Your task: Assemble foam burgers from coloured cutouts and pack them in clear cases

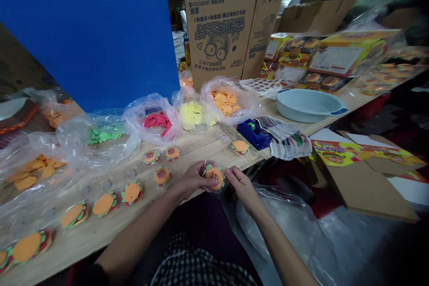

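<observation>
My left hand (191,179) and my right hand (240,184) meet at the front edge of the wooden table (100,228). Together they pinch a small foam burger stack (215,176), orange on top with green and red layers, inside a clear wrapper. Several finished foam burgers (132,192) lie in rows on the table to the left of my hands. One more burger (240,146) sits alone further right.
Open plastic bags hold foam pieces: orange (225,99), yellow (192,114), red (157,121), green (102,135). A blue board (94,40) and a cardboard box (219,22) stand behind. A pale blue basin (306,104), a blue tape dispenser (254,133) and stacked printed boxes (335,60) lie right.
</observation>
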A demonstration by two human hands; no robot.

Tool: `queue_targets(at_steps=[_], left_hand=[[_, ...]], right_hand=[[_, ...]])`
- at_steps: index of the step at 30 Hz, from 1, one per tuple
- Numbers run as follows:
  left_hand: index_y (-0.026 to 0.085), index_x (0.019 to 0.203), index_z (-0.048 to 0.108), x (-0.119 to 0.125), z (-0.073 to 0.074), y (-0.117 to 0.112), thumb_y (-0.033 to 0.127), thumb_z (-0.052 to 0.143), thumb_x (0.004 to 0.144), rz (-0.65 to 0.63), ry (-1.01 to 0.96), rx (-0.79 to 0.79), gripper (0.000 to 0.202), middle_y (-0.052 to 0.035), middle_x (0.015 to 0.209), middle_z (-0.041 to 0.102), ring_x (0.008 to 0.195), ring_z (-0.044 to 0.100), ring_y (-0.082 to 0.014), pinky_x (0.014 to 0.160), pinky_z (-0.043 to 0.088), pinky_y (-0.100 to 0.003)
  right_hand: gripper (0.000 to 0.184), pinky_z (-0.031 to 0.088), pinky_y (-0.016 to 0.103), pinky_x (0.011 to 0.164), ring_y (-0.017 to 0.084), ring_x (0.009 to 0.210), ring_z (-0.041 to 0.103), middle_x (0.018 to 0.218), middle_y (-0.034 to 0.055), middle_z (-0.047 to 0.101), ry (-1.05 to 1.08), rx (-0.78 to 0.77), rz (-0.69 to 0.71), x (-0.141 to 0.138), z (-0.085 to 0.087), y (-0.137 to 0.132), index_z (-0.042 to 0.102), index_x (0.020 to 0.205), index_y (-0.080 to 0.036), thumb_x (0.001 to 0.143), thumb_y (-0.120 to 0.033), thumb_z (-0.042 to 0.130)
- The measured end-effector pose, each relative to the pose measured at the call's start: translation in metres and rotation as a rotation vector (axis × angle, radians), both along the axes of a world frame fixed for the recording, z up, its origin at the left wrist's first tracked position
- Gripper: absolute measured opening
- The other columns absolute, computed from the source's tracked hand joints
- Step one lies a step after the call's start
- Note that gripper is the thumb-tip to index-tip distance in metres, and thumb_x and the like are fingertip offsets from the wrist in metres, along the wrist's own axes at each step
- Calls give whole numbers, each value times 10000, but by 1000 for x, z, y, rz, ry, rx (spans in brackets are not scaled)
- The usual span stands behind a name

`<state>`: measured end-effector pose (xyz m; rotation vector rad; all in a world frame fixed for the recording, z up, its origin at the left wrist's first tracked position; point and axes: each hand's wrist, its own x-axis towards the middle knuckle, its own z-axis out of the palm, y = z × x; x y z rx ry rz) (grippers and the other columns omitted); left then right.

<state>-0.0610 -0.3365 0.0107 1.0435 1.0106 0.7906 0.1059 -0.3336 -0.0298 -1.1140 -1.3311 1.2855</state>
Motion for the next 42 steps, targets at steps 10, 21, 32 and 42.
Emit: queue_targets(at_steps=[10, 21, 32, 42], left_hand=[[158, 1098, 533, 1, 12, 0, 131, 746, 471, -163, 104, 141, 662, -60, 1015, 578, 920, 528, -186, 784, 420, -279], [172, 1078, 563, 0, 21, -2, 164, 720, 499, -269, 211, 198, 599, -32, 977, 601, 937, 526, -202, 792, 412, -266], [150, 982, 588, 0, 12, -2, 158, 726, 496, -336, 124, 133, 505, -12, 873, 602, 783, 544, -146, 709, 429, -247], [137, 820, 573, 4, -5, 24, 274, 732, 570, 171, -212, -289, 326, -22, 749, 613, 617, 591, -128, 619, 496, -288]], right_hand=[[291, 352, 219, 559, 124, 619, 414, 619, -21, 475, -146, 112, 356, 4, 37, 17, 535, 598, -192, 716, -457, 556], [271, 353, 219, 553, 128, 621, 410, 622, -20, 475, -159, 114, 358, 4, 34, 12, 532, 598, -198, 719, -439, 561], [355, 251, 208, 459, 85, 498, 325, 521, -55, 369, -3, -59, 329, -9, 29, 5, 450, 542, -188, 697, -491, 550], [428, 296, 235, 465, 112, 494, 376, 527, -30, 437, -19, -53, 64, -1, 3, 3, 480, 585, -197, 780, -567, 389]])
